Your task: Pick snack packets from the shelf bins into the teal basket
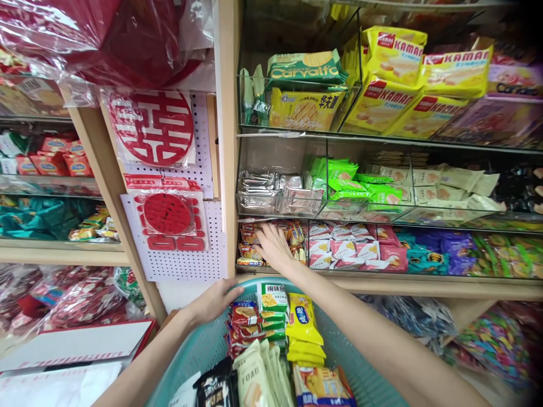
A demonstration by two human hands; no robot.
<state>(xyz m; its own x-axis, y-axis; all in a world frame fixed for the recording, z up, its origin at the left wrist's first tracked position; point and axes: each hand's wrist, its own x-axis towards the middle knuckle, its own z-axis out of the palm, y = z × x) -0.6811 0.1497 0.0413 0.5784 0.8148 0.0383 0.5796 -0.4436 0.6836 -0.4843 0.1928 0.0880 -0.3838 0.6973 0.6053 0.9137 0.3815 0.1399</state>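
A teal plastic basket sits low in front of me. My left hand is closed over its far left rim. Inside stand upright rows of wrapped snacks: green-and-white packets, red packets, yellow packets, cream cake packets, a black packet and an orange-and-yellow packet. Beyond the basket, my right hand reaches into the lowest shelf's left compartment. Its fingers are somewhat apart, touching small orange-brown snack packets; the fingertips are partly hidden among them.
Clear-fronted shelves hold silver packets, bright green packets and pink-and-white packets. Yellow wafer bags sit above. A wooden upright and hanging red paper cut-outs stand left. A white box lies lower left.
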